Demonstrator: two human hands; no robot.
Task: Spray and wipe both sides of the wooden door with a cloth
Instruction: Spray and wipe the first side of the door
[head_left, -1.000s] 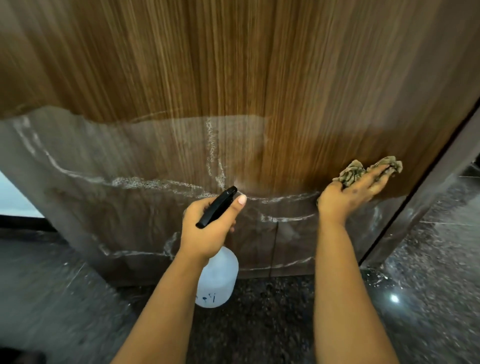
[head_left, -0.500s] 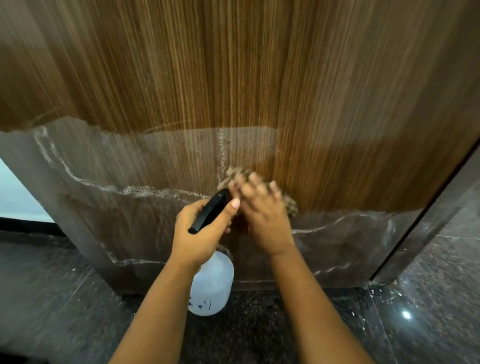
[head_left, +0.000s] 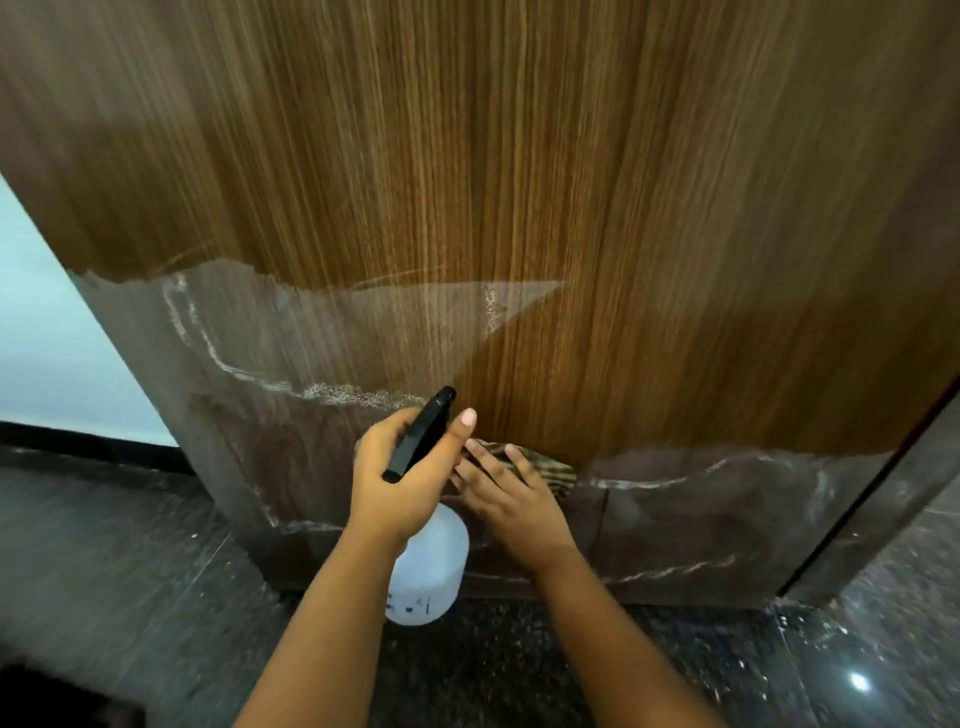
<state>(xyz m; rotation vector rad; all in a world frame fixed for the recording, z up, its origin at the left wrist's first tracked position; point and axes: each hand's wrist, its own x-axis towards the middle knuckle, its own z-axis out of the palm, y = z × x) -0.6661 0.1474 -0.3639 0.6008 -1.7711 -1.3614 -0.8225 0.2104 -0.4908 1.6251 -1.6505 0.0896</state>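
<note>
Brown, vertically grained wooden door (head_left: 545, 182) across nearly the whole head view, its lower band dulled by a wet, milky film with white foamy streaks. Against that door, low and near the middle, a crumpled brown-and-tan checked cloth (head_left: 550, 465), pressed flat under the right hand (head_left: 511, 499), fingers straight and spread, no curl round the fabric; cloth right at the upper edge of the wet band, bare dry wood just above. Just left of it and partly overlapping the right fingers, the left hand (head_left: 402, 475), grip wrapped tight round the black trigger head of a translucent white plastic spray bottle (head_left: 428, 566), thumb up along the side, nozzle aimed up at the door; round bottle body hanging below the wrist, faint dark marks near its base. Below, a dark speckled polished stone floor (head_left: 519, 675) with a bright light glint at lower right. At left, a pale wall (head_left: 47, 338) with a black skirting strip. At right, a dark door frame (head_left: 893, 499) beside the door edge.
</note>
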